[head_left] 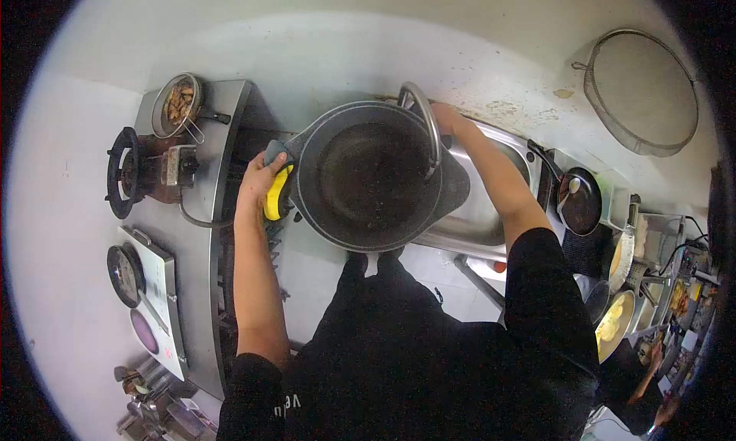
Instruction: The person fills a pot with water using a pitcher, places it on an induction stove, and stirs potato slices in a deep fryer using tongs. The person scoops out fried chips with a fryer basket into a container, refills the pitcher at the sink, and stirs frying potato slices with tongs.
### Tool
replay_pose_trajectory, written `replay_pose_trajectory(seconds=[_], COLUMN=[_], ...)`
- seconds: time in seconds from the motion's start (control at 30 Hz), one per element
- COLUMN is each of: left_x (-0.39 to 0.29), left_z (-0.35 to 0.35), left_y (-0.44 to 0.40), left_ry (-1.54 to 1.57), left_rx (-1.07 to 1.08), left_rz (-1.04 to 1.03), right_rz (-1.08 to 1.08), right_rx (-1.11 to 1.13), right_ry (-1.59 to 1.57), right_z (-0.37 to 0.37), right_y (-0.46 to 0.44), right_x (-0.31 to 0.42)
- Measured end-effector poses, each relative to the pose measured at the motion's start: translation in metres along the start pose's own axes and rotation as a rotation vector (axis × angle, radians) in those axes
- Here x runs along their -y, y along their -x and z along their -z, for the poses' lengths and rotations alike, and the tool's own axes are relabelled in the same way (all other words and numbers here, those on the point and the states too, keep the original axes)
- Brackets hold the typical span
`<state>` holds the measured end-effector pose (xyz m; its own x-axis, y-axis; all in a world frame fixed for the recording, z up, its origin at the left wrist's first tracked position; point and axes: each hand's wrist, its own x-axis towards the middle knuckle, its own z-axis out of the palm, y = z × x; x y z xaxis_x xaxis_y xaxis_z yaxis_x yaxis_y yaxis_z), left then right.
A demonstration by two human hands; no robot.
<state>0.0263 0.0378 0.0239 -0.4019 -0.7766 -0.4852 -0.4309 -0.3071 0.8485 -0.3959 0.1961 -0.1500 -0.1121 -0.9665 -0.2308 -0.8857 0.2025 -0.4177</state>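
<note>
A large dark pot (pixel 372 182), its inside facing me, is over the sink (pixel 491 173), with the curved metal tap (pixel 423 119) reaching over its rim. My left hand (pixel 263 182) grips the side handle, thumb on top. A yellow and black pad, which looks like a scrubbing sponge (pixel 274 196), is in that hand too, against the pot's side. My right hand (pixel 443 119) is at the far side, behind the tap near the pot's rim. Its fingers are mostly hidden, so whether it touches the tap or the pot is unclear.
Left is a steel counter (pixel 203 288) with a burner (pixel 126 173), a strainer of food (pixel 178 108) and a small pan (pixel 126 272). A round sieve (pixel 642 92) hangs on the wall. Right are a frying pan (pixel 581 203), a yellow-filled bowl (pixel 613 326) and another person's arm (pixel 648 368).
</note>
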Motion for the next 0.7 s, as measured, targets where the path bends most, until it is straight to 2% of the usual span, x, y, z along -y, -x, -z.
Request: replay_pose_trajectory(seconds=[0.03, 0.13, 0.33, 0.57, 0.63, 0.7], left_x=[0.001, 0.002, 0.009, 0.014, 0.009, 0.006], left_z=[0.000, 0.000, 0.004, 0.007, 0.005, 0.003], left_y=[-0.001, -0.001, -0.008, -0.012, -0.008, -0.005], left_ry=[0.005, 0.023, -0.025, 0.003, -0.002, -0.007], left_rx=[0.003, 0.006, 0.007, 0.016, 0.013, 0.009], left_rz=[0.002, 0.009, 0.004, 0.015, 0.016, 0.018], right_rz=[0.031, -0.059, -0.095, -0.063, -0.078, -0.029], right_rx=[-0.028, 0.037, 0.080, 0.024, 0.105, 0.073], right_ry=[0.081, 0.033, 0.024, -0.057, 0.067, 0.067], right_z=[0.000, 0.000, 0.005, 0.014, 0.010, 0.007], right_y=[0.000, -0.003, -0.005, 0.002, -0.004, -0.004], right_x=[0.000, 0.001, 0.005, 0.013, 0.008, 0.005])
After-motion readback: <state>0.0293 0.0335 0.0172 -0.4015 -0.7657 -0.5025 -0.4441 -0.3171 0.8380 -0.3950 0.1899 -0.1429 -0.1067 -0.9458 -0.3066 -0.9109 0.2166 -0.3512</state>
